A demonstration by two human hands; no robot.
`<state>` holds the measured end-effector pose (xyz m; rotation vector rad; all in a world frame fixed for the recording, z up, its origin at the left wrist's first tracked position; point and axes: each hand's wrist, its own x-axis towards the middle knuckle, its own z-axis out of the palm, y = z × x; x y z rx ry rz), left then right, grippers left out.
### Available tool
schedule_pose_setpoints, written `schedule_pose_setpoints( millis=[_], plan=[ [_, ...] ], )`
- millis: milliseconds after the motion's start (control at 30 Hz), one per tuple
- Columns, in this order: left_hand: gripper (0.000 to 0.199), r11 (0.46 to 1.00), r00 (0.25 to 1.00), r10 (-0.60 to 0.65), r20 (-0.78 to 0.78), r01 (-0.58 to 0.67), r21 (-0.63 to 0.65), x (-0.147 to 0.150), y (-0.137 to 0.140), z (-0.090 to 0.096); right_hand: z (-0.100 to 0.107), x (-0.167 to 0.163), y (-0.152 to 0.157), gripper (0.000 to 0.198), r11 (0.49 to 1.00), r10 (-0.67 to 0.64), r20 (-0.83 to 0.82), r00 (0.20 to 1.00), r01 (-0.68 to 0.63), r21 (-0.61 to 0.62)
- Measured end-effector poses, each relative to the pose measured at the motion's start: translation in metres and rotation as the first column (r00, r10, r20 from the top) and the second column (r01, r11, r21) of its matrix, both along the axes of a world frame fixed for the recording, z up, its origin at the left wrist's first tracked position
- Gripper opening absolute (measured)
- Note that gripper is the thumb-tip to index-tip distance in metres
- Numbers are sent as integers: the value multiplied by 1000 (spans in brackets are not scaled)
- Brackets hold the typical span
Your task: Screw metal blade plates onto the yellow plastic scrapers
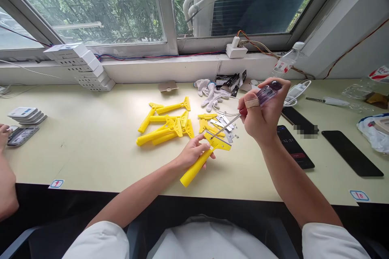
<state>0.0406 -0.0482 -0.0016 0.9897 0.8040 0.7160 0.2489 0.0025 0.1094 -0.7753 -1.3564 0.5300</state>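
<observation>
My left hand (196, 151) is closed around a yellow scraper (197, 168) near its head, with the handle slanting down toward the table's front edge. A metal blade edge shows along the scraper's head. My right hand (263, 113) grips a screwdriver (267, 94) by its clear, dark-ended handle. The screwdriver's shaft slopes down left, and its tip meets the scraper head at a screw spot. Just behind lie yellow scraper head pieces (207, 123), loose metal blades (224, 121) and several small screws (236, 136).
Several yellow scrapers (164, 131) lie in a pile to the left. White gloves (209, 93) and black packets (232, 83) sit at the back. Phones (352, 153) and a bottle (287, 62) stand right. A co-worker's hand (4, 133) is at far left beside stacked white items (26, 114).
</observation>
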Motion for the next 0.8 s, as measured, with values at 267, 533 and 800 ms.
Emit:
schedule_pose_setpoints(
  millis=[267, 533, 800],
  plan=[
    [53, 1000, 1000, -4, -11, 4, -14, 0, 1, 1, 0, 0, -2, 35, 1000, 5, -17, 1000, -5, -11],
    [52, 1000, 1000, -4, -25, 4, -19, 0, 1, 4, -9, 2, 7, 32, 993, 53, 3, 999, -53, 107],
    [55, 1000, 999, 14, -46, -14, 15, 1, 1, -3, -24, -5, 6, 25, 986, -80, 40, 996, 73, 150]
  ],
)
